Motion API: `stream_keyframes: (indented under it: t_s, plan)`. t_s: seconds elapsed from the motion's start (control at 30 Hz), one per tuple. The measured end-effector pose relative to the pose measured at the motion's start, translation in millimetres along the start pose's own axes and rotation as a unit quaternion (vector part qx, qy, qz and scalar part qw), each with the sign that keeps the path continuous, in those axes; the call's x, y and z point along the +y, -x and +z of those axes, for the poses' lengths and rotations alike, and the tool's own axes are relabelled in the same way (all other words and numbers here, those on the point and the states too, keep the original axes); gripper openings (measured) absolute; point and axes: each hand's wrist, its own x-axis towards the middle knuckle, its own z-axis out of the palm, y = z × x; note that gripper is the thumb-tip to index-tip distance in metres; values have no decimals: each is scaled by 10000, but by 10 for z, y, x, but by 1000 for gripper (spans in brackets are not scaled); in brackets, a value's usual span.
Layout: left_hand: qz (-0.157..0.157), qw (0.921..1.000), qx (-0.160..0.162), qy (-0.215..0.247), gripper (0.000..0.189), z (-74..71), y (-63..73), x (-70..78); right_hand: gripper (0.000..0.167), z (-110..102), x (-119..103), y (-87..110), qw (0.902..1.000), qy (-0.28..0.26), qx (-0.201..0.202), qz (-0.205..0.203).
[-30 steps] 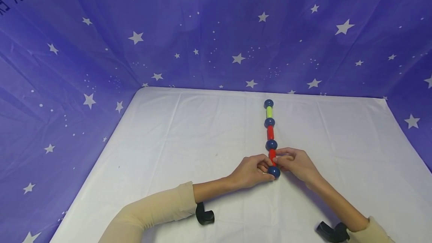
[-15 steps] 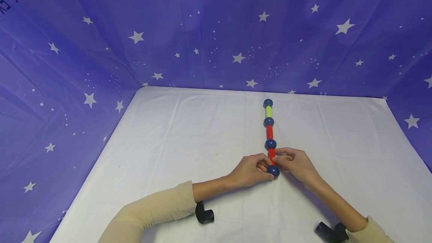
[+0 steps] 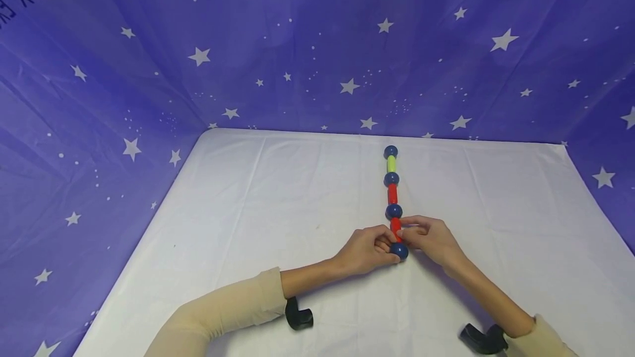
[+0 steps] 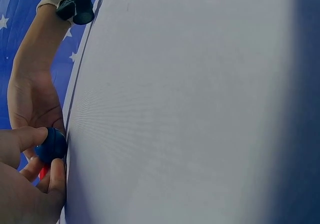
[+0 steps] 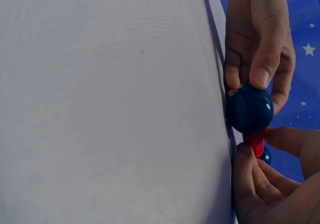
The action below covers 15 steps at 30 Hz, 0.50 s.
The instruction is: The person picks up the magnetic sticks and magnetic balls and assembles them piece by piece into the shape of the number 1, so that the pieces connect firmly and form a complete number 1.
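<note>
A straight chain of blue balls joined by short rods lies on the white cloth in the head view. From the far end it runs blue ball, yellow-green rod, blue ball, red rod, blue ball, near red rod and near blue ball. My left hand holds the near blue ball between thumb and fingers, from the left. From the right, my right hand pinches the near red rod, as the right wrist view shows at the red rod just behind the ball.
The white cloth covers the table, with a purple star-printed curtain at its back and sides. A black wrist device sits under the left forearm, and another black device by the right cuff.
The whole chain has shifted slightly to the left, its far end included, and both hands have moved along with it. Their grips look the same.
</note>
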Motion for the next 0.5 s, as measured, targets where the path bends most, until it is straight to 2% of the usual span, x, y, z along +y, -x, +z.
stream_keyframes:
  t_s: [0.5]
  plan:
    - [45, 9997, 80, -231, 23, -66, 37, -5, 45, 67, -13, -56, 9999, -110, -53, -89]
